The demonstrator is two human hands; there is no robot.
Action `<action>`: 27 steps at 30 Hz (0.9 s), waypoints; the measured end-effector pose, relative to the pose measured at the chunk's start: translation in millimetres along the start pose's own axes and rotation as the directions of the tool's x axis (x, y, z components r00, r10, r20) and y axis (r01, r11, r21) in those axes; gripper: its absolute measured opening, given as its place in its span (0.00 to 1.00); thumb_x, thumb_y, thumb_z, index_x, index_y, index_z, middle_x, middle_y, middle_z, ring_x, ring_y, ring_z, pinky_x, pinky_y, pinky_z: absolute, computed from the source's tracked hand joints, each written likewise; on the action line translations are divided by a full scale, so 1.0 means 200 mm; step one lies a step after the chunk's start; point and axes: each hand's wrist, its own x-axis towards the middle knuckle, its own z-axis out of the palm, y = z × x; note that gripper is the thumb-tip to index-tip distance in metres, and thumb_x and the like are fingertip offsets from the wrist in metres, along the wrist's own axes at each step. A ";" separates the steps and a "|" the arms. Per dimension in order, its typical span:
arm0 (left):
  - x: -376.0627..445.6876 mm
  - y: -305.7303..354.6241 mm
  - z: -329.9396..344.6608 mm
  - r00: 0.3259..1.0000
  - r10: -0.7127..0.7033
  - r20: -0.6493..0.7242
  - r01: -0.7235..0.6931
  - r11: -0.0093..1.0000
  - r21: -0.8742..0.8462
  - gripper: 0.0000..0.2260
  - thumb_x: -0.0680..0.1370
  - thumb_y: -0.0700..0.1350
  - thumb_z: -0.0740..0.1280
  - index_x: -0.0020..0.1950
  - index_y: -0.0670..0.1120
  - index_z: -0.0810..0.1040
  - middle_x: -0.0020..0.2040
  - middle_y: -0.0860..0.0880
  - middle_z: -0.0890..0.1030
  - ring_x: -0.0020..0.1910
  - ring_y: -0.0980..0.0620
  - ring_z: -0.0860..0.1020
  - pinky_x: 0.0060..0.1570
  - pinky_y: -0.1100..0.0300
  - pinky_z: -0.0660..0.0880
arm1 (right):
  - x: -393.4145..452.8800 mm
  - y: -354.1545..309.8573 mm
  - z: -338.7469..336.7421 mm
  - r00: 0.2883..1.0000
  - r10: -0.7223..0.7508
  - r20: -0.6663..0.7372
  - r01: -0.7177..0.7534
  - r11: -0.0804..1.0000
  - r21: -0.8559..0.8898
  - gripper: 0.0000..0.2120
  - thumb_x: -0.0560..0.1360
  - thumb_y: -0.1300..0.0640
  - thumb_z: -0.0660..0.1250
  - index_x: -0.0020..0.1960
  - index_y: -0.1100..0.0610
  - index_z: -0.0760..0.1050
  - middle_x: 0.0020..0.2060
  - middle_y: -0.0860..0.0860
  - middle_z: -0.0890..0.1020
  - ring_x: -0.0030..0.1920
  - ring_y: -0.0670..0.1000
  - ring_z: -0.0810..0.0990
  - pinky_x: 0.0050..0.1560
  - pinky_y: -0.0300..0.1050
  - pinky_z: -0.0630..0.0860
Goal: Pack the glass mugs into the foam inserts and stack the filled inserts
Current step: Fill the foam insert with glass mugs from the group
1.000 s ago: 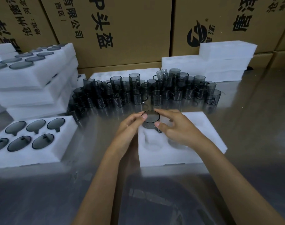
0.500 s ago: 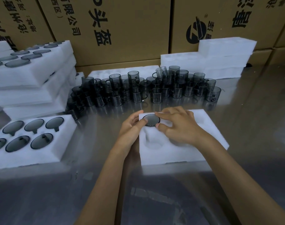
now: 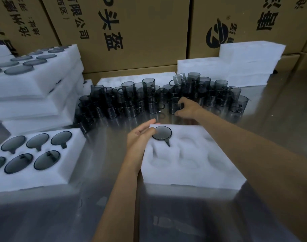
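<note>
A white foam insert (image 3: 193, 165) lies on the steel table in front of me. One smoky glass mug (image 3: 162, 133) sits sunk in its far-left pocket; the other pockets hold nothing. My left hand (image 3: 141, 136) rests with straight fingers on the insert's far-left corner, beside that mug. My right hand (image 3: 186, 107) reaches into the front row of the loose mugs (image 3: 149, 96) and curls its fingers round one loose mug (image 3: 175, 105) that stands on the table.
A filled insert (image 3: 35, 172) with several mugs lies at the near left. Behind it stands a stack of filled inserts (image 3: 26, 88). Empty foam inserts (image 3: 236, 67) are piled at the back right. Cardboard boxes (image 3: 131, 32) wall off the far side.
Both hands pushed a mug down into the far-left pocket. My right hand then left it and reached forward to a loose mug. My left hand stayed at the insert's corner.
</note>
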 end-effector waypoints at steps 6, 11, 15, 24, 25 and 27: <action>0.00 0.01 0.02 0.999 -0.029 0.019 0.026 0.988 0.153 0.13 0.69 0.42 0.71 0.51 0.54 0.86 0.48 0.49 0.87 0.50 0.48 0.85 0.54 0.50 0.82 | -0.06 0.03 -0.02 0.991 -0.059 -0.122 0.060 0.998 0.009 0.13 0.73 0.61 0.72 0.37 0.52 0.69 0.43 0.51 0.79 0.52 0.55 0.78 0.49 0.41 0.70; -0.02 0.07 0.05 0.997 0.073 -0.011 -0.069 0.977 0.204 0.09 0.74 0.40 0.74 0.49 0.54 0.86 0.49 0.52 0.87 0.55 0.51 0.83 0.64 0.48 0.76 | -0.36 0.04 -0.12 0.947 -0.210 -0.242 0.250 0.957 0.148 0.12 0.72 0.59 0.75 0.38 0.51 0.72 0.40 0.47 0.80 0.46 0.50 0.78 0.45 0.42 0.70; -0.08 0.17 0.13 0.937 0.341 0.068 -0.343 0.872 0.350 0.15 0.75 0.36 0.72 0.57 0.52 0.83 0.51 0.59 0.84 0.54 0.61 0.79 0.54 0.69 0.74 | -0.65 0.06 -0.15 0.834 -0.354 -0.423 0.465 0.864 0.195 0.14 0.71 0.61 0.76 0.39 0.47 0.74 0.56 0.47 0.82 0.50 0.43 0.76 0.46 0.36 0.68; -0.26 0.21 0.25 0.827 0.453 0.333 -0.562 0.678 0.473 0.25 0.72 0.31 0.71 0.66 0.50 0.78 0.60 0.55 0.80 0.56 0.66 0.78 0.50 0.72 0.74 | -0.97 0.09 -0.02 0.760 -0.406 -0.507 0.518 0.850 0.096 0.39 0.72 0.56 0.75 0.75 0.41 0.57 0.63 0.40 0.72 0.57 0.36 0.73 0.50 0.32 0.72; -0.26 0.21 0.26 0.822 0.445 0.356 -0.570 0.662 0.487 0.25 0.72 0.30 0.70 0.67 0.50 0.78 0.61 0.56 0.79 0.57 0.65 0.77 0.51 0.69 0.75 | -0.97 0.10 -0.01 0.784 -0.396 -0.478 0.509 0.850 0.131 0.41 0.73 0.56 0.74 0.77 0.40 0.55 0.64 0.40 0.70 0.56 0.32 0.71 0.48 0.27 0.71; -0.26 0.20 0.27 0.816 0.422 0.396 -0.578 0.612 0.539 0.27 0.73 0.31 0.70 0.68 0.52 0.77 0.64 0.58 0.76 0.61 0.63 0.74 0.52 0.66 0.75 | -0.96 0.13 0.00 0.819 -0.375 -0.434 0.490 0.850 0.191 0.42 0.74 0.57 0.74 0.78 0.41 0.54 0.64 0.40 0.67 0.54 0.24 0.68 0.47 0.21 0.68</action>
